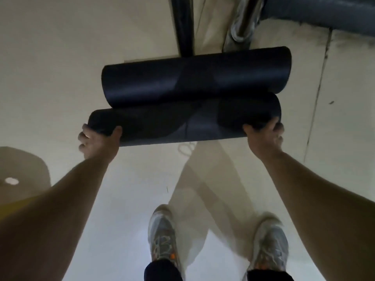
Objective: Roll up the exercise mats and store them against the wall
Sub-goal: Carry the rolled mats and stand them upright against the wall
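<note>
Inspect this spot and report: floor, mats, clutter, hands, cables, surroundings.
Surface: pale floor, smooth.
Job's things: two dark rolled mats, near mat and far mat, touching along their length.
Clutter: small white loop on the floor, too blurred to identify.
Grips: left hand and right hand each hold one end of the near mat.
Cables: nothing seen.
Surroundings: dark post and grey pipes ahead.
</note>
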`<state>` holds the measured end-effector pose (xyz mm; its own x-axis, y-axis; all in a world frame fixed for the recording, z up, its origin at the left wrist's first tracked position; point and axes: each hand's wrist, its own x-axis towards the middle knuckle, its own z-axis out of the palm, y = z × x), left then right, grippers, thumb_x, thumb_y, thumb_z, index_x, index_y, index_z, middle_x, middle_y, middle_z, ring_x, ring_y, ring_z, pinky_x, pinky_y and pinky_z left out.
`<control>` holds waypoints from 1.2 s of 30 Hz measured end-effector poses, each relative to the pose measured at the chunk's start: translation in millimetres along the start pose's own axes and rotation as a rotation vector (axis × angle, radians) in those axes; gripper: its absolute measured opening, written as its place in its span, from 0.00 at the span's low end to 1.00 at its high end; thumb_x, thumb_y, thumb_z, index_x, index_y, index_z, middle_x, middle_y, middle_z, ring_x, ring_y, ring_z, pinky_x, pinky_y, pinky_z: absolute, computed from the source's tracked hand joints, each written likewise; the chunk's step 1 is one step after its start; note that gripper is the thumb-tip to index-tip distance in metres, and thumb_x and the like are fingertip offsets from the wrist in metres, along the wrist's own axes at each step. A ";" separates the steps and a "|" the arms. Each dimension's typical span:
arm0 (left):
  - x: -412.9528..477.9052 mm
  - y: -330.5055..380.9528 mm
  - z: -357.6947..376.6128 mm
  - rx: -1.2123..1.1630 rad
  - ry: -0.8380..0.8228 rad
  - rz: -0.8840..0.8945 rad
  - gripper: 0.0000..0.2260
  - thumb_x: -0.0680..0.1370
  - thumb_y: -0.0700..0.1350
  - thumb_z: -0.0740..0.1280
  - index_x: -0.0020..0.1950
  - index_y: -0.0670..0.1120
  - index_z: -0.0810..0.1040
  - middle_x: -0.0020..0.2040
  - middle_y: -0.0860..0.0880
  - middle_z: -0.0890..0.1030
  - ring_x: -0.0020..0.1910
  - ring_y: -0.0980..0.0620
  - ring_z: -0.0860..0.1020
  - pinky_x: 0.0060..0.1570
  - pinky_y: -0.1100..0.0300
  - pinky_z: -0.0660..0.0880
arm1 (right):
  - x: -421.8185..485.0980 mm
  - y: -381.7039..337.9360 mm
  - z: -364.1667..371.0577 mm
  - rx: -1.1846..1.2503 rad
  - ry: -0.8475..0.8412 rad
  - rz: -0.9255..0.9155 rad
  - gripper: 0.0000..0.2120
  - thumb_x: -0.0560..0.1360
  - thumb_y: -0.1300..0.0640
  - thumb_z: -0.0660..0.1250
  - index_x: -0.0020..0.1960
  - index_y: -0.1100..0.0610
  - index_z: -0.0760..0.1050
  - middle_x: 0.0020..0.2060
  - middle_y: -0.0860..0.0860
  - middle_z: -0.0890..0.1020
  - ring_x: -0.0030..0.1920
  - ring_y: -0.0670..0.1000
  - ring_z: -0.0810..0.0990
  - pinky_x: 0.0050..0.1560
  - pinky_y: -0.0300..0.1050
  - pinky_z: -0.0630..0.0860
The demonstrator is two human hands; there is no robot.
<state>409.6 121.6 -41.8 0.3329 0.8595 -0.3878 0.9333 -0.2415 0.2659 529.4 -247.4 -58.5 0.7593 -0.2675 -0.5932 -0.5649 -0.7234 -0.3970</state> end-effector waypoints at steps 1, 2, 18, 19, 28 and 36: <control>11.3 0.4 5.5 -0.051 0.026 -0.048 0.44 0.77 0.62 0.69 0.81 0.43 0.51 0.77 0.37 0.61 0.74 0.32 0.61 0.72 0.41 0.60 | 11.7 2.5 5.8 0.010 0.040 -0.005 0.48 0.80 0.38 0.65 0.84 0.60 0.41 0.81 0.62 0.52 0.76 0.70 0.60 0.76 0.60 0.59; 21.5 -1.1 9.7 -0.088 0.040 -0.088 0.43 0.77 0.62 0.68 0.82 0.43 0.51 0.78 0.38 0.61 0.75 0.33 0.61 0.73 0.41 0.60 | 20.5 4.4 10.3 0.017 0.089 -0.009 0.46 0.81 0.39 0.64 0.84 0.61 0.42 0.80 0.63 0.53 0.75 0.70 0.61 0.76 0.61 0.60; 57.4 -26.2 19.8 -0.374 0.036 -0.137 0.36 0.68 0.66 0.74 0.67 0.45 0.74 0.56 0.48 0.77 0.54 0.46 0.75 0.55 0.52 0.74 | 36.2 3.0 28.9 0.011 0.194 -0.053 0.58 0.69 0.40 0.78 0.83 0.50 0.43 0.75 0.65 0.58 0.71 0.71 0.62 0.69 0.68 0.68; 58.6 -26.2 18.2 -0.360 0.032 -0.128 0.38 0.66 0.68 0.75 0.67 0.46 0.74 0.56 0.49 0.78 0.54 0.46 0.76 0.56 0.50 0.76 | 35.0 2.1 30.3 -0.033 0.189 -0.071 0.60 0.66 0.38 0.80 0.83 0.48 0.42 0.75 0.66 0.57 0.71 0.72 0.61 0.69 0.69 0.69; 50.6 -5.2 22.1 0.203 0.042 0.315 0.38 0.72 0.51 0.73 0.78 0.49 0.59 0.78 0.42 0.63 0.75 0.37 0.63 0.73 0.41 0.64 | 16.5 -13.7 53.9 0.125 0.220 0.239 0.68 0.65 0.33 0.79 0.83 0.55 0.36 0.81 0.63 0.53 0.77 0.70 0.61 0.74 0.67 0.66; 34.5 100.6 63.2 0.615 -0.467 0.834 0.48 0.66 0.77 0.66 0.79 0.53 0.61 0.77 0.48 0.66 0.73 0.41 0.68 0.72 0.41 0.66 | -18.8 -71.7 137.9 1.173 -0.131 0.589 0.57 0.59 0.38 0.85 0.73 0.38 0.49 0.71 0.54 0.70 0.63 0.64 0.79 0.45 0.62 0.84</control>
<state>523.5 98.5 -84.2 0.7787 0.1063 -0.6183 0.2625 -0.9504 0.1671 511.0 -102.7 -115.4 0.3055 -0.2391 -0.9217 -0.7909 0.4753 -0.3855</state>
